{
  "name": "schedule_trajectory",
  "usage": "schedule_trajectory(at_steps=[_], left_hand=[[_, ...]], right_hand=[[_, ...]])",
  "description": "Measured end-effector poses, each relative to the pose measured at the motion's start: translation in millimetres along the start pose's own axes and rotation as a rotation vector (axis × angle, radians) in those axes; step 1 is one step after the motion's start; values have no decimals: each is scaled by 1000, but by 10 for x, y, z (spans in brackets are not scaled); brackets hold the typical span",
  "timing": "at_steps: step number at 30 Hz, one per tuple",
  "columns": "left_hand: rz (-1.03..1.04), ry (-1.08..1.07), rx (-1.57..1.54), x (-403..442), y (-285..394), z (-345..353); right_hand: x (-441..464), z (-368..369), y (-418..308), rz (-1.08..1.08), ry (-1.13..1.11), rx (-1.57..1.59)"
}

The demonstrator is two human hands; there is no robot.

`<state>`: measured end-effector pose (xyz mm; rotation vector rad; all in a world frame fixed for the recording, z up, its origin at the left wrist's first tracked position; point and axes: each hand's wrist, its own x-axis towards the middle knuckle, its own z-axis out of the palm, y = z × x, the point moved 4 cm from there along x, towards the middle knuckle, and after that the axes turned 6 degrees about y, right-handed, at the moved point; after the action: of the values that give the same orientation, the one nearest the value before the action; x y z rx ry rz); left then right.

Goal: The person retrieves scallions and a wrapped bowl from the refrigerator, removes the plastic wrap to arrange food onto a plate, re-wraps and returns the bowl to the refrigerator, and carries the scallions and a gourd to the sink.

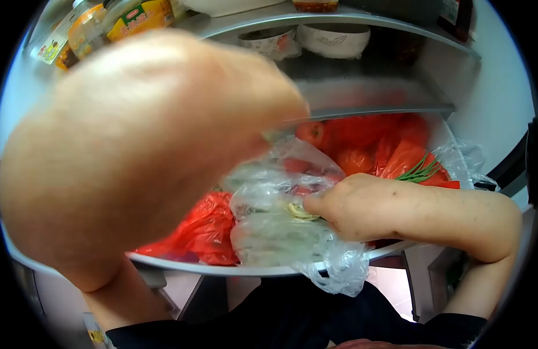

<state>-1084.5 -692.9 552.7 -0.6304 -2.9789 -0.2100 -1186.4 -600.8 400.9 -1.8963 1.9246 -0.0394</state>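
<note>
We have our right hand over the middle of an open fridge drawer, its fingertips bent in against a clear plastic bag; they look drawn together on the film beside some pale yellow strands, though we cannot tell how firmly they pinch. The bag lies crumpled in the drawer's middle, with pale green contents showing through, and its loose end hangs over the near rim. Our left hand is raised above the left side, close to our view and blurred; we cannot tell whether its fingers are spread or pressed together, or whether they hold anything. Together with its forearm it hides much of the drawer's far left. Just left of the clear bag we see a red plastic bag, partly behind that forearm. At the far right are more red bagging, a round red fruit or vegetable and thin green stalks lying across the red film, just beyond our right wrist. Above, a shelf overhangs the drawer's far part, and two bowls stand farther back. Bottles with yellow labels stand at the far left.
</note>
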Motion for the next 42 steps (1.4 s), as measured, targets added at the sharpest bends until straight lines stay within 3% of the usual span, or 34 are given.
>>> schedule_trajectory(at_steps=[5,7,8,12,13,15,17,19,20,23,25,27,31,33,38,42], left_hand=[[-170,138,123,-183,176,218],[-228,165,144,-205,269,365],[-257,174,152,-208,324,451],[-378,227,137,-210,508,918],[-436,349,76,-251,544,1099],[-520,250,36,-334,624,1226],[-351,345,59,-411,693,1445],[-305,427,56,-415,714,1525],[-271,471,51,-420,718,1551],[-201,639,91,-445,651,1660],[-201,655,79,-465,617,1668],[-237,677,68,-473,622,1693],[-309,790,234,-470,597,1580],[-288,817,161,-489,577,1543],[-189,650,31,-488,546,1634],[-310,515,-25,-458,517,1647]], right_hand=[[8,-90,-149,-26,-72,-168],[144,2,-110,-143,-31,-301],[220,-5,-143,-189,-125,-342],[251,-205,-124,-33,-193,-213],[323,-164,-39,-30,-201,-144],[259,-354,-62,-30,-179,-216],[267,-515,18,-18,-43,-242],[281,-652,70,-78,264,-71],[281,-642,73,-244,503,-161],[367,-378,-27,-255,654,-198],[432,-226,-75,-68,409,-129],[454,-81,-28,-30,147,-138],[397,-69,4,120,-48,-115],[411,-90,73,170,-142,-40],[469,-8,300,187,-237,-59],[406,-61,486,254,-304,-17]])
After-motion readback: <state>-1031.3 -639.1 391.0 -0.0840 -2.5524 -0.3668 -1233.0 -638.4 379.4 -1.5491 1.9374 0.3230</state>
